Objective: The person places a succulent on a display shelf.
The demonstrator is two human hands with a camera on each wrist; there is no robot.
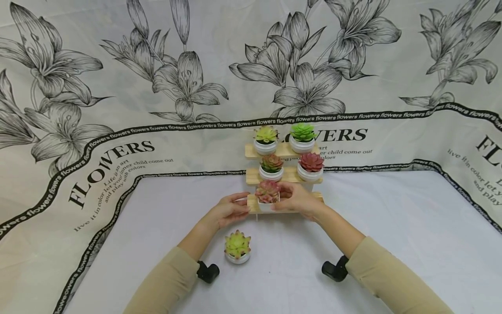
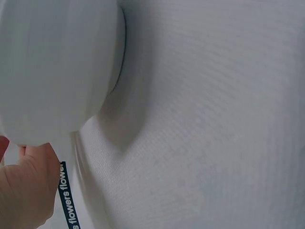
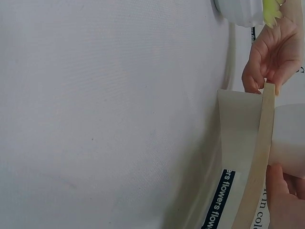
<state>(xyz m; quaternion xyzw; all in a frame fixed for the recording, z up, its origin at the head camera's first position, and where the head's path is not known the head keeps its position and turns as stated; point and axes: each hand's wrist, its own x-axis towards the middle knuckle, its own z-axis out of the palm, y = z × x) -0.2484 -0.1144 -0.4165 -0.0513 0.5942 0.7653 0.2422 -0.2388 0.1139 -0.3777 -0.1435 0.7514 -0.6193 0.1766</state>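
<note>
My right hand [image 1: 296,198] holds the white pot of a pink succulent [image 1: 268,192] at the left part of the lowest board [image 1: 252,204] of a tiered wooden stand. In the right wrist view the white pot [image 3: 288,138] is against the board [image 3: 261,157], with the right fingers [image 3: 281,195] at its side. At the board's left end, the left hand [image 1: 231,210] pinches the tip between thumb and fingers, as the right wrist view shows. A yellow-green succulent [image 1: 237,246] in a white pot stands on the table near the left forearm.
Higher boards carry a yellow succulent [image 1: 265,134], a bright green succulent [image 1: 302,132], a reddish-green succulent [image 1: 272,163] and a dark pink succulent [image 1: 311,162]. A flower-printed cloth [image 1: 188,148] hangs behind the white tabletop [image 1: 282,270]. A white pot [image 2: 52,71] looms close in the left wrist view.
</note>
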